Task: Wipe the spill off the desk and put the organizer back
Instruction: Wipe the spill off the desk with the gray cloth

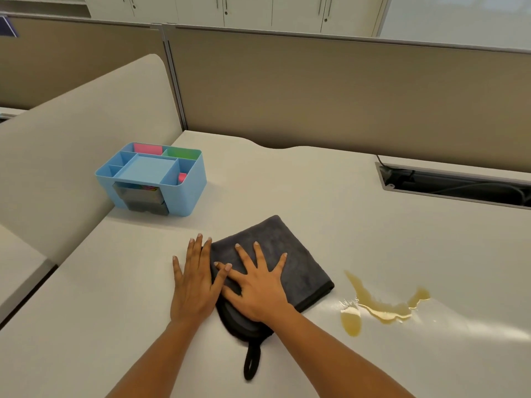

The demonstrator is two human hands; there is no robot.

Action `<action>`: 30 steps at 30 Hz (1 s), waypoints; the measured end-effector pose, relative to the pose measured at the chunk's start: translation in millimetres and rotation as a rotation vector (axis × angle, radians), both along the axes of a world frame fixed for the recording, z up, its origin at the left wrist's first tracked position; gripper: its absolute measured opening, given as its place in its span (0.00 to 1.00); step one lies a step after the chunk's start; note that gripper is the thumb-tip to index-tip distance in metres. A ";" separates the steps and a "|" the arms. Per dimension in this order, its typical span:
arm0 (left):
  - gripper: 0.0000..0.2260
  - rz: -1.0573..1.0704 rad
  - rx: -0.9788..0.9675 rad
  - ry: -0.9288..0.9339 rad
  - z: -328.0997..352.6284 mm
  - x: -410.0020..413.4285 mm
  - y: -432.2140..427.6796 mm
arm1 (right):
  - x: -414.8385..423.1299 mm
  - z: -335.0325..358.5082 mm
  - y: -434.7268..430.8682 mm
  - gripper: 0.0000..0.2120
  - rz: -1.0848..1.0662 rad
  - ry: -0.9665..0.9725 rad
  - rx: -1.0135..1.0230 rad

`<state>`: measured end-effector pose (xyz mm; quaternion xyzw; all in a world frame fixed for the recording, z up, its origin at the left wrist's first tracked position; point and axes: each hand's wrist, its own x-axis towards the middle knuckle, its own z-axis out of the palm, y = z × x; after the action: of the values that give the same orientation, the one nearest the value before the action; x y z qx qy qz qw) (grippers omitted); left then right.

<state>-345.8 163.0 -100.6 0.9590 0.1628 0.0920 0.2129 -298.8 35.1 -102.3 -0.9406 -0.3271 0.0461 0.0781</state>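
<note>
A folded dark grey cloth with a hanging loop lies on the white desk. My right hand lies flat on the cloth, fingers spread. Beside it, my left hand rests flat on the desk at the cloth's left edge, its thumb touching the cloth. To the right of the cloth spreads a yellowish spill, not touched by the cloth. A light blue organizer with several compartments and pink and green items stands at the far left of the desk.
Beige partition panels wall the desk at the back and left. A cable slot with dark cables opens at the back right. White cabinets stand beyond the partition.
</note>
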 end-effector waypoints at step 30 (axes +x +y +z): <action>0.50 0.036 0.057 0.042 -1.4 -41.6 -111.0 | -49.0 2.2 -180.9 0.27 -0.081 -0.014 -0.049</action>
<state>-387.4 52.0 -102.0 0.9634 0.1815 0.0805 0.1802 -347.8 -145.8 -100.1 -0.9550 -0.2882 0.0443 0.0546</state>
